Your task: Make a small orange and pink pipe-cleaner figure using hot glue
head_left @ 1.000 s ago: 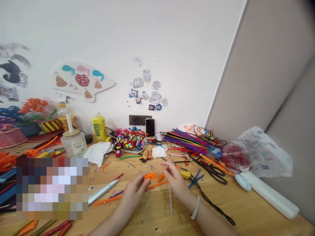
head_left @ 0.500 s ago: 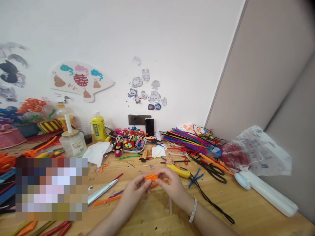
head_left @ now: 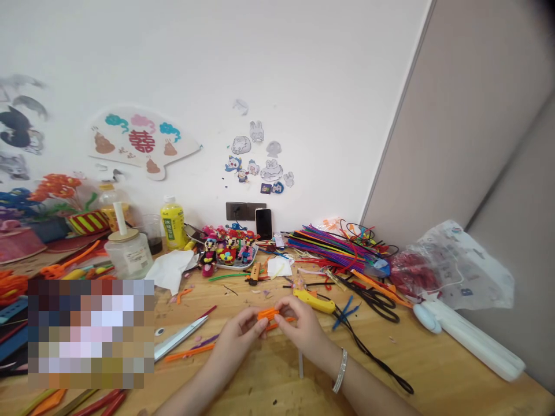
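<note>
A small bundle of orange pipe cleaner (head_left: 267,314) is pinched between the fingertips of both hands, just above the wooden table (head_left: 277,381). My left hand (head_left: 245,326) grips its left end with thumb and forefinger. From the right, my right hand (head_left: 297,319), with a sparkling bracelet at the wrist, closes on the other end. More orange pipe cleaner (head_left: 281,322) shows below the bundle, partly behind the fingers. Just beyond my right hand lies a yellow glue gun (head_left: 315,301) with a black cord. Scissors (head_left: 184,338) lie left of my left hand.
Pipe-cleaner dolls (head_left: 229,248) fill a tray at the back, near a phone (head_left: 263,224). A large pile of coloured pipe cleaners (head_left: 333,245) lies behind my right hand. Black-handled scissors (head_left: 377,300), a white stick-shaped device (head_left: 477,341), a yellow bottle (head_left: 172,224) and a glass jar (head_left: 129,254) stand or lie around.
Both hands stay in nearly the same place. The orange bundle has shifted very slightly between the fingertips; everything else looks the same.
</note>
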### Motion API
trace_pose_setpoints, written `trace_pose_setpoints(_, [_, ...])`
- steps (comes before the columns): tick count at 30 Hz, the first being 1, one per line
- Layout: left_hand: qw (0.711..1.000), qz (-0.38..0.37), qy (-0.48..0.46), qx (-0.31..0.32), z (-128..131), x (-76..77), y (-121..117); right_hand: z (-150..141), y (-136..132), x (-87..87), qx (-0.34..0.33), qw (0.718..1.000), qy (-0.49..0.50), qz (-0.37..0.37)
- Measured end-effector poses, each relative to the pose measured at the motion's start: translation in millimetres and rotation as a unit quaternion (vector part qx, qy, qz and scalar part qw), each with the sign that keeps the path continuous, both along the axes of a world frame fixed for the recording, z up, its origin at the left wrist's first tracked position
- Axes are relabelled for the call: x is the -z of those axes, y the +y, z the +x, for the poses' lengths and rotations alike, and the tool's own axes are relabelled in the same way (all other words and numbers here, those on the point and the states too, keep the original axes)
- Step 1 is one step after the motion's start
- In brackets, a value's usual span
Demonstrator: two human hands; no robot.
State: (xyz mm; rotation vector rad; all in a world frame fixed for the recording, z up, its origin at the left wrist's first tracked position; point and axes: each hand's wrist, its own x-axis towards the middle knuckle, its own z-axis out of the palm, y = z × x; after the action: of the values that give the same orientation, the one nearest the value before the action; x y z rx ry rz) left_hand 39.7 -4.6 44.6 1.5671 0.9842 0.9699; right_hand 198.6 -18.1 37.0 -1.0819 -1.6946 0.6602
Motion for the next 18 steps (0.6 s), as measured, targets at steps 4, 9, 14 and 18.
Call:
trace_pose_setpoints(4, [0.999, 0.015, -0.024, -0.037, -1.4, 2.5, 1.7, -0.3, -0.1, -0.2, 0.004, 1.000, -0.001, 0.008])
trace_pose_setpoints(9, [0.996, 0.071, 0.013, -0.050, -4.4, 4.9, 2.5, -0.1, 1.8, 1.9, 0.001, 1.000, 0.017, 0.005])
trace_pose_setpoints(14, [0.994, 0.090, 0.013, -0.061, -5.1, 6.4, 3.0, -0.3, 3.1, 4.5, -0.017, 0.998, 0.059, -0.024])
trace_pose_setpoints(18, [0.994, 0.085, 0.016, -0.066, -5.3, 6.2, 2.9, -1.4, 2.8, 5.5, -0.033, 0.995, 0.079, -0.047])
